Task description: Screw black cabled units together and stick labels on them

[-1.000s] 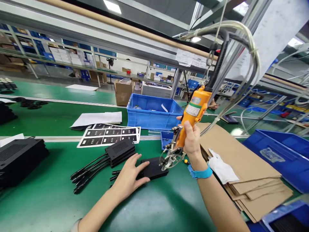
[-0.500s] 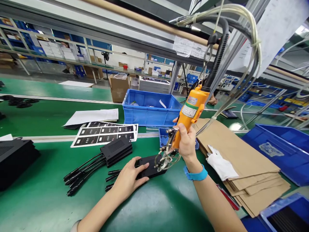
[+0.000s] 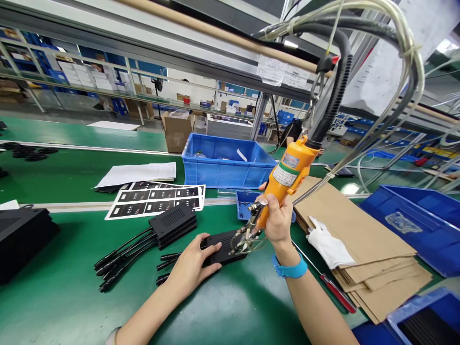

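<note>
My right hand (image 3: 279, 218) is wrapped round an orange electric screwdriver (image 3: 290, 165), which leans with its top to the right. Its metal nose and thin clear tubes reach down to the right part of a black plastic box (image 3: 219, 239) lying flat on the green bench. The bit tip is hidden among the tubes. My left hand (image 3: 196, 261) grips the left end of that box, thumb and fingers on either side. Short black cables (image 3: 167, 261) come out beside this hand. Behind it lie stacked black boxes with cables (image 3: 173, 223).
A small blue tray with screws (image 3: 244, 201) sits behind the black box, before a large blue bin (image 3: 226, 170). Printed label sheets (image 3: 154, 199) lie left. To the right are cardboard sheets (image 3: 352, 220), a white glove (image 3: 328, 242) and a red-handled screwdriver (image 3: 338, 292).
The orange electric screwdriver's top has tilted right and slightly down, its hoses swinging right. My left hand and the black box have stayed put.
</note>
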`<state>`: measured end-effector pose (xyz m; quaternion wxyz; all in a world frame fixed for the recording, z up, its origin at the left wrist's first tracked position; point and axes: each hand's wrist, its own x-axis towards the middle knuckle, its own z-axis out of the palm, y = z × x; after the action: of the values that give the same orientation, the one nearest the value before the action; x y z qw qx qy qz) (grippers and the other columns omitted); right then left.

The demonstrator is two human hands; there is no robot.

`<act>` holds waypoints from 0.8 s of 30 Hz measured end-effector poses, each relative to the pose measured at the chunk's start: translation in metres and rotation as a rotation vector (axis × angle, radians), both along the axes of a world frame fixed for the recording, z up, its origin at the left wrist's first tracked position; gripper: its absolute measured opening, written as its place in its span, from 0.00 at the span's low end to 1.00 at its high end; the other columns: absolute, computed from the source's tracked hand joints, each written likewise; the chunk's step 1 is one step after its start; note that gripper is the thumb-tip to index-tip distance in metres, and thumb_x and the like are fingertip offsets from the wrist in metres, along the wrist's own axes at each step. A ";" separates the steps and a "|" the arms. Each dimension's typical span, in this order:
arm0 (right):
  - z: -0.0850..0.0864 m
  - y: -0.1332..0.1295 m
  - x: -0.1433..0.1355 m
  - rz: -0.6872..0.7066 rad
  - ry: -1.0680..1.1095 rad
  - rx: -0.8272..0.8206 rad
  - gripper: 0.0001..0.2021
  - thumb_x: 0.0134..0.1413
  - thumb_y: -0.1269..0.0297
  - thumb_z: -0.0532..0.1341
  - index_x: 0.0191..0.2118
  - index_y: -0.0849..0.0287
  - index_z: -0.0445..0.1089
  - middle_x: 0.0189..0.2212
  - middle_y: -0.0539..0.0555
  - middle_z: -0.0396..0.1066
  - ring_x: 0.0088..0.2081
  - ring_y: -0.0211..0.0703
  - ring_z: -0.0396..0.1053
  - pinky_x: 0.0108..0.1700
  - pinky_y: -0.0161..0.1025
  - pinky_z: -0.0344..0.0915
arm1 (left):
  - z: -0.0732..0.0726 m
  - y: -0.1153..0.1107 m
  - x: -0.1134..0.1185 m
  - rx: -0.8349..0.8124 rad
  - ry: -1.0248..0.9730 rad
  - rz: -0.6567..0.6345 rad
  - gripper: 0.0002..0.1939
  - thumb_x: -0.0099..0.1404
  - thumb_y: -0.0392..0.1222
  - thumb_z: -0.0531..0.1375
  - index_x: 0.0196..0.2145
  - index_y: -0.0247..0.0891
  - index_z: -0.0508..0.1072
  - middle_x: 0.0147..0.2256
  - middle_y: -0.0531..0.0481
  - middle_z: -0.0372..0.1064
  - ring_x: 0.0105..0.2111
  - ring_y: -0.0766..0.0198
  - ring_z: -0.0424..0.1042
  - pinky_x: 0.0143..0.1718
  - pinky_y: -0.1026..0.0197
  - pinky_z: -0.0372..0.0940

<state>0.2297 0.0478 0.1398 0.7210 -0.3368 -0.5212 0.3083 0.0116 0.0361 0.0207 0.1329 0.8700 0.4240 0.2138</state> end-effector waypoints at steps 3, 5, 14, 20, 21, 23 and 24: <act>0.006 -0.002 0.003 0.005 -0.022 0.013 0.13 0.58 0.51 0.63 0.41 0.56 0.71 0.18 0.45 0.64 0.16 0.35 0.62 0.17 0.31 0.64 | 0.001 0.000 -0.001 -0.015 -0.004 -0.009 0.22 0.63 0.43 0.66 0.55 0.43 0.73 0.56 0.37 0.58 0.50 0.46 0.71 0.50 0.46 0.71; 0.021 0.000 0.006 0.010 -0.021 0.022 0.16 0.58 0.49 0.62 0.42 0.56 0.72 0.19 0.46 0.64 0.15 0.34 0.61 0.16 0.31 0.63 | 0.001 0.000 -0.002 -0.018 0.008 -0.013 0.22 0.64 0.44 0.66 0.55 0.44 0.72 0.57 0.37 0.58 0.52 0.45 0.70 0.51 0.45 0.70; 0.079 0.035 0.003 0.004 -0.009 0.149 0.26 0.61 0.40 0.51 0.49 0.54 0.73 0.21 0.48 0.62 0.17 0.36 0.63 0.19 0.35 0.63 | 0.006 -0.001 -0.005 -0.098 0.102 0.013 0.30 0.61 0.42 0.69 0.59 0.52 0.68 0.59 0.35 0.59 0.58 0.41 0.64 0.56 0.41 0.65; 0.041 0.050 -0.002 0.068 0.014 0.117 0.23 0.61 0.41 0.54 0.46 0.55 0.73 0.19 0.48 0.63 0.15 0.35 0.60 0.16 0.33 0.61 | 0.009 -0.001 -0.004 -0.117 0.105 0.012 0.30 0.60 0.41 0.69 0.58 0.51 0.69 0.59 0.35 0.59 0.58 0.42 0.64 0.56 0.42 0.64; 0.035 0.052 -0.002 0.074 0.016 0.112 0.23 0.61 0.42 0.54 0.46 0.55 0.73 0.19 0.48 0.63 0.15 0.35 0.60 0.16 0.33 0.61 | 0.009 -0.001 -0.004 -0.115 0.102 0.010 0.30 0.60 0.41 0.69 0.58 0.51 0.69 0.58 0.35 0.60 0.57 0.42 0.64 0.56 0.43 0.64; 0.026 0.053 -0.003 0.082 0.008 0.092 0.23 0.61 0.42 0.55 0.46 0.55 0.73 0.19 0.48 0.63 0.16 0.35 0.61 0.16 0.33 0.61 | 0.007 -0.002 -0.005 -0.113 0.099 0.008 0.29 0.60 0.41 0.69 0.58 0.52 0.69 0.58 0.36 0.60 0.57 0.43 0.65 0.56 0.43 0.64; 0.023 0.054 -0.003 0.081 -0.002 0.080 0.23 0.61 0.41 0.54 0.46 0.55 0.72 0.19 0.48 0.63 0.16 0.36 0.61 0.16 0.34 0.62 | 0.007 -0.002 -0.005 -0.114 0.100 0.009 0.30 0.60 0.41 0.69 0.58 0.52 0.69 0.58 0.37 0.60 0.57 0.43 0.65 0.56 0.42 0.65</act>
<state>0.2269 0.1016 0.1627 0.7201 -0.2867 -0.5471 0.3161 0.0070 0.0341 0.0274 0.1600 0.8688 0.4454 0.1460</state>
